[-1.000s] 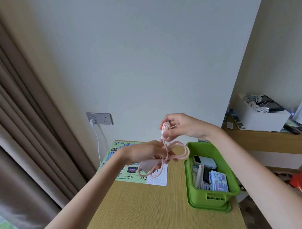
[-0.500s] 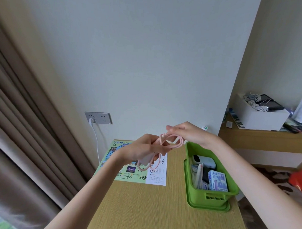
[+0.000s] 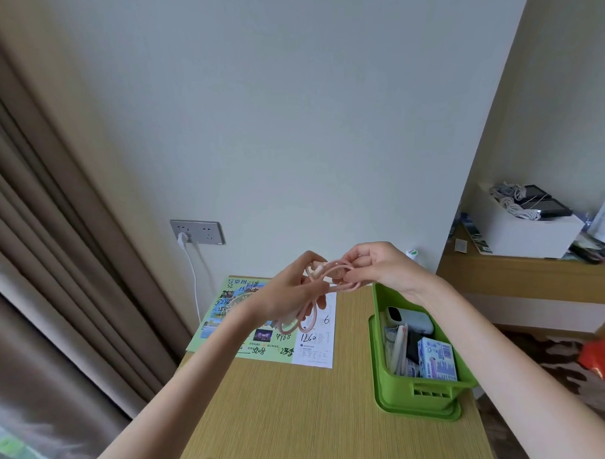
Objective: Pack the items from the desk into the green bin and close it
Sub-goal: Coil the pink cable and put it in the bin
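Head view looks down on a wooden worktop (image 3: 322, 419) set against the wall. The green bin (image 3: 422, 401) stands open at the worktop's right edge, apparently nested in its own lid (image 3: 421, 413), with a white gadget (image 3: 411, 319) and a printed box (image 3: 437, 359) already inside. A colourful leaflet (image 3: 236, 316) lies flat at the back left, well apart from the bin.

Both hands are raised above the leaflet. The left hand (image 3: 288, 290) has its fingers curled round the gathered strands of a pink cable (image 3: 304, 324), whose lower loops hang beneath it. The right hand (image 3: 378, 266) pinches the top loop between thumb and fingertips, just beside the left.

The cable looks light, soft and springy, so I judge it will uncoil as soon as the grip loosens. It is best held across the whole bundle, where the strands cross, rather than by a single loop or by the plug end (image 3: 316, 269). It is not fragile, but a stray loop could catch on the bin's rim or drape over it and stop the lid from seating.

A second ago the right hand was higher and held the plug end upright, while a wide loop sagged towards the bin. Now that loop is drawn in, the hands are level and closer together, and the hanging coil is shorter and tighter. The bin, its contents and the leaflet have not moved.
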`<state>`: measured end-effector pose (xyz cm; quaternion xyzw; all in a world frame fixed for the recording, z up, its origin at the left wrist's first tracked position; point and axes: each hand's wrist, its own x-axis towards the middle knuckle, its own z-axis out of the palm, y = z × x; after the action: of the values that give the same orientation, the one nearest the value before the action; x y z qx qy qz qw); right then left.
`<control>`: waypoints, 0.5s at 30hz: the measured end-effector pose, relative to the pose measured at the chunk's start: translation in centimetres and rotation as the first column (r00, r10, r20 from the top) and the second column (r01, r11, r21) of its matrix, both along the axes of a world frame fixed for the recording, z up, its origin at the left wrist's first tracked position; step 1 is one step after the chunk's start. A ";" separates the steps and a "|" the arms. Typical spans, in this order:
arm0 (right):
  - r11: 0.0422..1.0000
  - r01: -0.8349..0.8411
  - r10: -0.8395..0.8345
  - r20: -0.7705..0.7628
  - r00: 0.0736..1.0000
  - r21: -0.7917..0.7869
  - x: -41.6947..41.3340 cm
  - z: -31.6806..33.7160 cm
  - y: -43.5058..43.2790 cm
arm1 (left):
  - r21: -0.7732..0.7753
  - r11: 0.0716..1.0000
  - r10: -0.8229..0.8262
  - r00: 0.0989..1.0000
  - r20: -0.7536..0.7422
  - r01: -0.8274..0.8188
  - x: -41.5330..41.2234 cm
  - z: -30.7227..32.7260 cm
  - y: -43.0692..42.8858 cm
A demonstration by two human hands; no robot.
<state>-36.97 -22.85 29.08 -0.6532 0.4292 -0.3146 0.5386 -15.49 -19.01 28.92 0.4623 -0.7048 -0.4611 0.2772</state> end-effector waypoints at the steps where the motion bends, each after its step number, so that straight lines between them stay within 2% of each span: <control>1: 1.000 -0.026 0.026 0.011 1.000 0.003 -0.3 0.1 0.0 | -0.003 1.000 0.000 1.000 -0.018 0.000 0.1 0.0 0.0; 4: 0.992 -0.118 0.112 0.102 0.988 0.055 -1.2 0.1 0.0 | 0.056 0.997 -0.040 0.992 -0.116 0.047 0.6 0.0 0.1; 7: 0.971 -0.197 0.157 0.261 0.953 0.136 -1.7 -0.3 -0.3 | 0.136 0.984 -0.079 0.970 -0.230 0.113 0.8 -0.3 0.1; 12: 0.959 -0.219 0.135 0.395 0.909 0.177 -1.4 -1.6 -0.1 | 0.264 0.949 -0.066 0.928 -0.366 0.172 0.6 -0.7 -0.1; 15: 0.968 -0.162 0.056 0.461 0.885 0.193 -1.0 -2.4 0.6 | 0.294 0.941 -0.047 0.925 -0.377 0.168 0.3 -1.1 -0.3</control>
<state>-37.98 -22.26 26.68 -0.5195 0.2876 -0.3760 0.7113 -15.24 -19.28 27.79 0.3677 -0.5814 -0.6617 0.2982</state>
